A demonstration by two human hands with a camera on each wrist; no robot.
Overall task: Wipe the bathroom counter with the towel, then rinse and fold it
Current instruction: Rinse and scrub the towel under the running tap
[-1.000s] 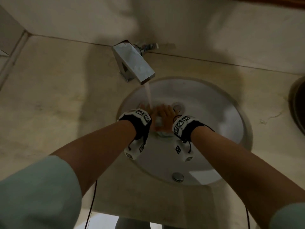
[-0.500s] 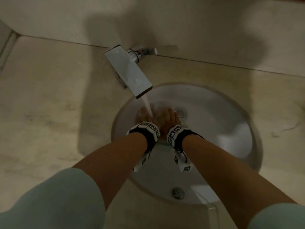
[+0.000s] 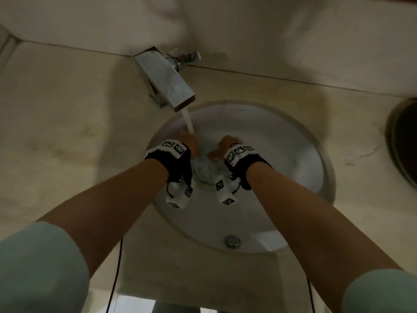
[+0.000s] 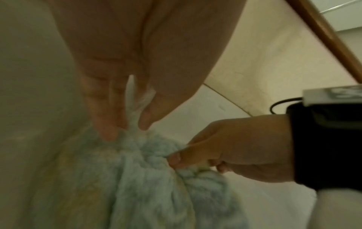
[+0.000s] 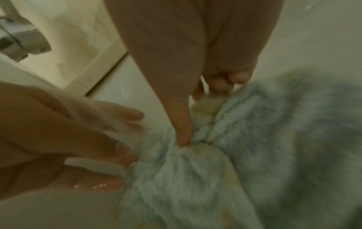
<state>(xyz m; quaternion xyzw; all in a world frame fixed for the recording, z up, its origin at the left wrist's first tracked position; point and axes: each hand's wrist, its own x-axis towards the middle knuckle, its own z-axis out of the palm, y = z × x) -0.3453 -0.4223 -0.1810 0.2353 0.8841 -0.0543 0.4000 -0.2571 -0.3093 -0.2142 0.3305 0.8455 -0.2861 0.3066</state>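
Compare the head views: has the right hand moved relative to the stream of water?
Yes. The right hand has shifted rightward from the water stream; earlier it sat against the left hand, and towel now shows between them.

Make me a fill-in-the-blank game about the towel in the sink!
1. Water runs from the faucet into the ____.
2. The towel is held by ____ hands.
3. The right hand ____ a fold of towel.
4. The drain plug looks ____ in shape.

Missing words: sink; two; pinches; round
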